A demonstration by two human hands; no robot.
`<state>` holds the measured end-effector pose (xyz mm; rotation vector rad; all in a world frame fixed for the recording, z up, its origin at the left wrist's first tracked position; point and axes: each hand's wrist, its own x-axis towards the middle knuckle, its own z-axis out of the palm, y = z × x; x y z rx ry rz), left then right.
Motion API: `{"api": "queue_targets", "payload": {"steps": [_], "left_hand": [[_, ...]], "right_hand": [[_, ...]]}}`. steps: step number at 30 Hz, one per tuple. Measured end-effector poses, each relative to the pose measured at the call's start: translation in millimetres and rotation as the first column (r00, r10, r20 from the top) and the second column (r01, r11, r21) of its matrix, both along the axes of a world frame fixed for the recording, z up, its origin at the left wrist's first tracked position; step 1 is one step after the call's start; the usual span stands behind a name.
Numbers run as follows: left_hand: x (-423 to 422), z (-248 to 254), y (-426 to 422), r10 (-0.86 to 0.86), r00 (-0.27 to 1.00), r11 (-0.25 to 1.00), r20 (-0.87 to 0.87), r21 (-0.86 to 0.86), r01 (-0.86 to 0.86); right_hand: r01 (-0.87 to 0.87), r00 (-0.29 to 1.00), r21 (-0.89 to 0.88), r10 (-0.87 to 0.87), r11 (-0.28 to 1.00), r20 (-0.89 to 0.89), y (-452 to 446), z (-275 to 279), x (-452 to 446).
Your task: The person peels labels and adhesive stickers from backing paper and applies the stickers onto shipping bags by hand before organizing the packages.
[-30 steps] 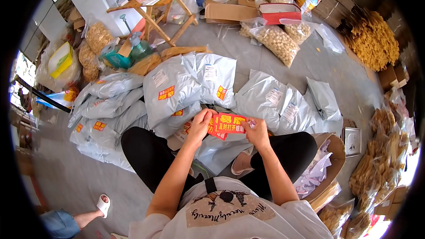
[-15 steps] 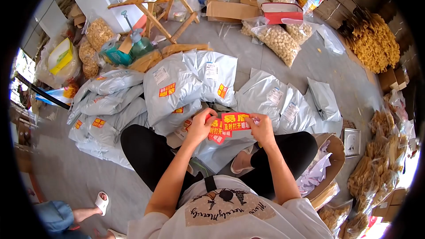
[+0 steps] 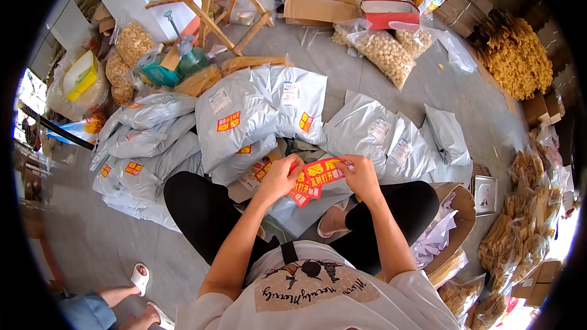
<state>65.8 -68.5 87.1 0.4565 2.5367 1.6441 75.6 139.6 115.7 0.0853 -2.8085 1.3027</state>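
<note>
Several red stickers with yellow and white print [image 3: 324,174] are fanned out between my two hands, above my lap. My left hand [image 3: 279,178] is closed on the left end of the stickers. The fingers of my right hand [image 3: 361,176] pinch the upper right corner of the top one. Just beyond my hands, grey plastic parcels [image 3: 235,119] with white labels and red-yellow stickers lie piled. More grey parcels [image 3: 361,128] with white labels stand to the right. Another grey parcel [image 3: 299,214] lies between my legs, partly hidden by the stickers.
A carton of white paper scraps [image 3: 461,208] is beside my right knee. Ahead are a wooden folding table [image 3: 214,0], a green spray bottle [image 3: 192,58], bags of pale round pieces [image 3: 385,55] and a red box [image 3: 390,15]. Another person's feet [image 3: 140,278] are at the lower left.
The stickers have spread further apart and tilted, and my right hand has shifted slightly. The other person's second foot has come further into view at the lower left.
</note>
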Motion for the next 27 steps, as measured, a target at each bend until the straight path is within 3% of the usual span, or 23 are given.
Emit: {"api": "queue_targets", "payload": {"steps": [2, 4, 9, 12, 15, 19, 24, 26, 27], "left_hand": [[1, 5, -1, 0.011, 0.995, 1.0, 0.101, -0.025, -0.008], [2, 5, 1, 0.022, 0.98, 0.999, 0.199, -0.049, -0.013], [5, -8, 14, 0.171, 0.985, 0.985, -0.024, 0.006, -0.171], [7, -8, 19, 0.153, 0.984, 0.988, -0.09, 0.025, -0.151], [12, -5, 24, 0.188, 0.982, 0.982, -0.004, 0.007, -0.188], [11, -10, 32, 0.186, 0.981, 0.982, -0.058, 0.011, -0.186], [6, -14, 39, 0.201, 0.979, 0.972, -0.026, 0.128, -0.196], [4, -12, 40, 0.187, 0.981, 0.976, 0.045, 0.101, -0.191], [1, -11, 41, 0.174, 0.979, 0.98, 0.109, 0.077, -0.183]], "right_hand": [[-0.025, 1.0, 0.025, 0.026, 0.999, -0.016, -3, -1, -1], [0.151, 0.965, 0.262, -0.084, 0.953, -0.25, -16, 9, 1], [-0.038, 0.963, 0.141, 0.074, 0.989, -0.258, -46, 1, 10], [-0.032, 0.984, 0.128, 0.054, 0.991, -0.17, -59, -7, 16], [0.013, 0.99, 0.128, 0.005, 0.992, -0.14, -63, -13, 18], [0.102, 0.989, 0.088, -0.092, 0.991, -0.115, -63, -22, 18], [0.127, 0.988, 0.078, -0.119, 0.989, -0.095, -58, -25, 10], [0.115, 0.96, 0.079, -0.09, 0.99, -0.265, -49, -32, 1], [0.122, 0.96, 0.08, -0.097, 0.989, -0.264, -41, -30, -5]]}}
